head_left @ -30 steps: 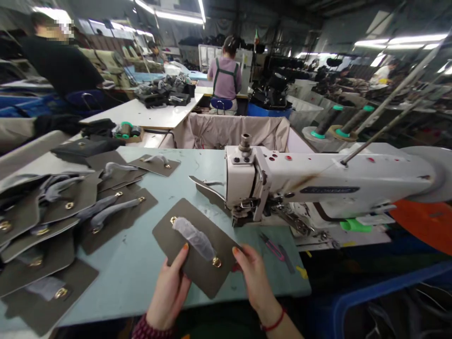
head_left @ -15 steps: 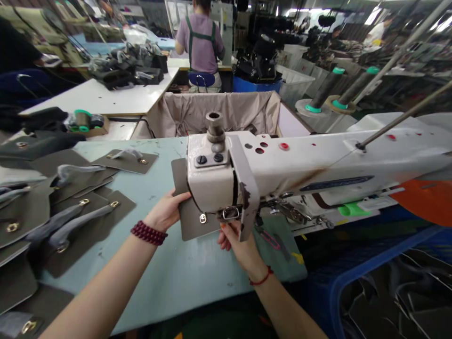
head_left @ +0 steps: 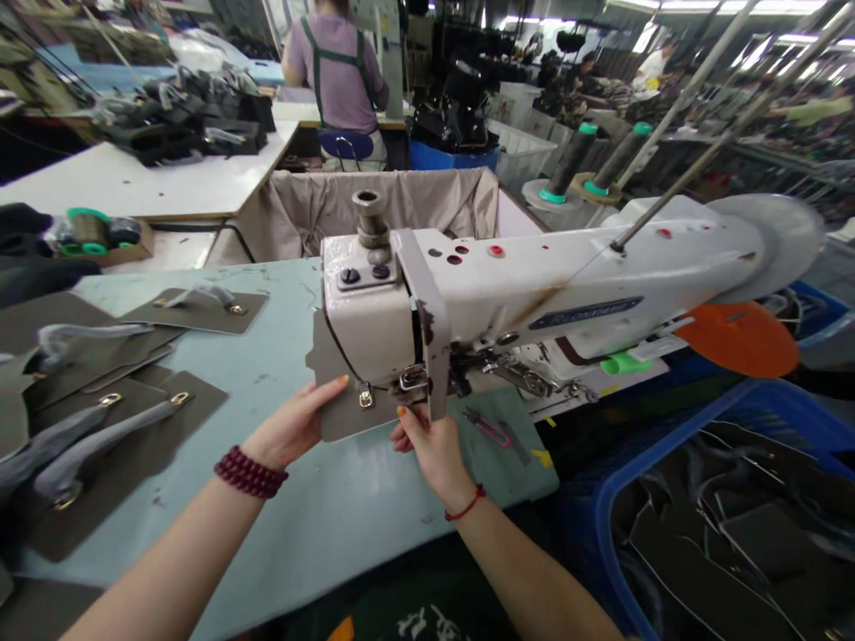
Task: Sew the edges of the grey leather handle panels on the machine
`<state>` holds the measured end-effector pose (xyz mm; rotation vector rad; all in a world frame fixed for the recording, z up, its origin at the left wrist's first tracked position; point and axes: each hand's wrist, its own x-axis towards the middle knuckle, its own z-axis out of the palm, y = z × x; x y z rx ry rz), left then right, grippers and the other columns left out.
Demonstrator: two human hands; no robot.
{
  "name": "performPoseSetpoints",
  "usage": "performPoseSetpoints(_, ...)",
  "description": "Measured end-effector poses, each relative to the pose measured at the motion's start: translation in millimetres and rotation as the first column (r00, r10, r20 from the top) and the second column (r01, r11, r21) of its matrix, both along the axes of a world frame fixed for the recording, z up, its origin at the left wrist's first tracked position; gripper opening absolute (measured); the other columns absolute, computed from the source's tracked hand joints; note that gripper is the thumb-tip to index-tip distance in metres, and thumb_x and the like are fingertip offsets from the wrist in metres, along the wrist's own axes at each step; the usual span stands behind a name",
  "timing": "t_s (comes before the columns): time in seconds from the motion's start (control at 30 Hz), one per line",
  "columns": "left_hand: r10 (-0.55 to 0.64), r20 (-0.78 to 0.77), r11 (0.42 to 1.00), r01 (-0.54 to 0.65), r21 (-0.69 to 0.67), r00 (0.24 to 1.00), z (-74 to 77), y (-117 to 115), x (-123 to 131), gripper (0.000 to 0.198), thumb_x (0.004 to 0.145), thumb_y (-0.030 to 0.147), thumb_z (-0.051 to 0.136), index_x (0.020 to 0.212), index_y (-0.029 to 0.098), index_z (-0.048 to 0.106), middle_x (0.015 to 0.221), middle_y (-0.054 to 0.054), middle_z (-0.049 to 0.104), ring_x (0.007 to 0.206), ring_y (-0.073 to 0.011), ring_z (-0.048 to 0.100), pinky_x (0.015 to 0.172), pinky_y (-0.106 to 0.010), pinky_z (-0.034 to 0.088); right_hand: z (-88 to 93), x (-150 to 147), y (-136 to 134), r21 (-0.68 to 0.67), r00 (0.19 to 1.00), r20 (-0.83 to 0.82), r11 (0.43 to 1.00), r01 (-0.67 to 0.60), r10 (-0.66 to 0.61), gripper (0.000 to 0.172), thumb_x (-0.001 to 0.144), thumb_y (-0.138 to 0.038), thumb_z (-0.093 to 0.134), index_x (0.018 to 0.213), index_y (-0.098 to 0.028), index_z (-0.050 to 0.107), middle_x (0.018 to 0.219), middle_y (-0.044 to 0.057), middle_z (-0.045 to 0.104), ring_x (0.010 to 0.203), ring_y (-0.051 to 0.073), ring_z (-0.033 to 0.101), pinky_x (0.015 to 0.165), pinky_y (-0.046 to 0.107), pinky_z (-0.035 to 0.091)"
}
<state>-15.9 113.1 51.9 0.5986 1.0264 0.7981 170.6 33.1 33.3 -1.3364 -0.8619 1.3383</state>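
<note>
One gray panel [head_left: 342, 421] is held by two hands at the head of a white sewing machine [head_left: 367, 320]. Its left side is gripped by the left hand [head_left: 290, 425], thumb laid on top and fingers tucked beneath. Its near edge is pinched by the right hand [head_left: 428, 450], nearly closed, between thumb and curled fingers, just beside the metal foot parts [head_left: 411, 381]. A gold loop [head_left: 365, 397] is seen on the panel between the hands; its far portion is hidden by the machine. Pink snips [head_left: 492, 430] are laid to the right on the pale green tabletop [head_left: 300, 525]. Other panels [head_left: 182, 429] with wrapped handles [head_left: 110, 443] are spread at left. More gray pieces [head_left: 765, 539] are heaped in a blue basket [head_left: 605, 512] at right. Beyond the machine, a cloth-lined bin [head_left: 427, 200] is placed, and a person in purple [head_left: 340, 76] is seen from behind.
</note>
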Motion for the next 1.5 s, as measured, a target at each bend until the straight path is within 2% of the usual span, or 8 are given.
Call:
performPoseSetpoints(0.1, -0.189, -0.103, 0.982, 0.188, -0.020, 0.977, -0.4, -21.3, 3.6, 0.029, 0.075, 0.033, 0.073, 0.097, 0.013, 0.070, 0.088, -0.013, 0.073, 0.067, -0.0208, 0.069, 0.049, -0.024, 0.055, -0.4, -3.7, -1.6, -0.028, 0.998, -0.062, 1.000, 0.001, -0.002, 0.047, 0.076, -0.060, 0.061, 0.066, -0.014, 0.061, 0.061, 0.004, 0.065, 0.048, 0.010, 0.057, 0.045, 0.018, 0.045)
performPoseSetpoints(0.23, -0.298, -0.210, 0.935, 0.329, 0.135, 0.931, 0.8, -26.0, 6.3, 0.029, 0.075, 0.039, 0.071, 0.078, 0.011, 0.071, 0.073, -0.012, 0.070, 0.049, -0.0124, 0.056, 0.037, -0.017, 0.042, 1.8, -8.5, -3.6, -0.067, 0.989, -0.145, 0.996, -0.050, 0.040, 0.047, 0.076, -0.060, 0.060, 0.069, -0.013, 0.062, 0.065, 0.005, 0.067, 0.050, 0.010, 0.058, 0.044, 0.017, 0.044)
performPoseSetpoints(0.57, -0.282, -0.349, 0.901, 0.372, 0.224, 0.893, 7.7, -21.8, 6.6, 0.030, 0.076, 0.042, 0.069, 0.073, 0.012, 0.072, 0.070, -0.011, 0.070, 0.050, -0.0138, 0.055, 0.045, -0.021, 0.045, -4.9, -13.7, -3.1, -0.022, 0.987, -0.161, 1.000, -0.006, 0.003, 0.048, 0.079, -0.058, 0.059, 0.068, -0.011, 0.064, 0.067, 0.008, 0.068, 0.049, 0.010, 0.058, 0.047, 0.018, 0.045)
performPoseSetpoints(0.77, -0.300, -0.371, 0.884, 0.403, 0.238, 0.879, 13.2, -19.3, 6.9, 0.032, 0.077, 0.044, 0.068, 0.075, 0.012, 0.070, 0.067, -0.008, 0.067, 0.051, -0.0126, 0.054, 0.047, -0.020, 0.045, -7.7, -22.0, 0.2, -0.049, 0.980, -0.178, 0.996, 0.079, -0.086, 0.046, 0.079, -0.056, 0.060, 0.067, -0.011, 0.064, 0.061, 0.006, 0.067, 0.046, 0.009, 0.058, 0.044, 0.016, 0.044)
performPoseSetpoints(1.0, -0.286, -0.413, 0.863, 0.420, 0.282, 0.865, 8.2, -15.6, 3.6, 0.028, 0.082, 0.041, 0.064, 0.076, 0.014, 0.065, 0.064, -0.003, 0.065, 0.052, -0.0106, 0.053, 0.049, -0.021, 0.046, -12.4, -33.8, 4.8, -0.072, 0.963, -0.187, 0.981, 0.183, -0.193, 0.042, 0.080, -0.051, 0.058, 0.064, -0.012, 0.063, 0.059, 0.005, 0.067, 0.042, 0.009, 0.057, 0.042, 0.016, 0.044)
performPoseSetpoints(1.23, -0.274, -0.484, 0.843, 0.449, 0.294, 0.831, 11.9, -7.7, 4.0, 0.029, 0.082, 0.040, 0.063, 0.071, 0.014, 0.065, 0.060, -0.002, 0.062, 0.052, -0.0113, 0.052, 0.050, -0.022, 0.046, -9.8, -41.7, 7.0, -0.117, 0.952, -0.191, 0.968, 0.220, -0.239, 0.038, 0.082, -0.045, 0.056, 0.066, -0.012, 0.064, 0.058, 0.004, 0.067, 0.042, 0.009, 0.057, 0.042, 0.016, 0.044)
performPoseSetpoints(1.37, -0.234, -0.550, 0.822, 0.465, 0.330, 0.802, 11.6, -9.7, 3.2, 0.032, 0.083, 0.042, 0.061, 0.067, 0.014, 0.063, 0.057, -0.002, 0.061, 0.049, -0.0105, 0.049, 0.047, -0.021, 0.042, -8.1, -44.5, 9.4, -0.121, 0.953, -0.194, 0.969, 0.213, -0.234, 0.041, 0.083, -0.047, 0.055, 0.062, -0.013, 0.063, 0.058, 0.003, 0.067, 0.042, 0.008, 0.057, 0.042, 0.015, 0.044)
performPoseSetpoints(1.5, -0.173, -0.546, 0.843, 0.410, 0.348, 0.820, 9.8, -20.8, 5.7, 0.036, 0.085, 0.045, 0.057, 0.066, 0.015, 0.060, 0.058, -0.002, 0.060, 0.047, -0.0105, 0.048, 0.044, -0.021, 0.040, -7.7, -45.3, 11.4, -0.143, 0.953, -0.188, 0.966, 0.214, -0.239, 0.039, 0.083, -0.045, 0.055, 0.061, -0.013, 0.062, 0.057, 0.003, 0.067, 0.041, 0.009, 0.057, 0.042, 0.016, 0.044)
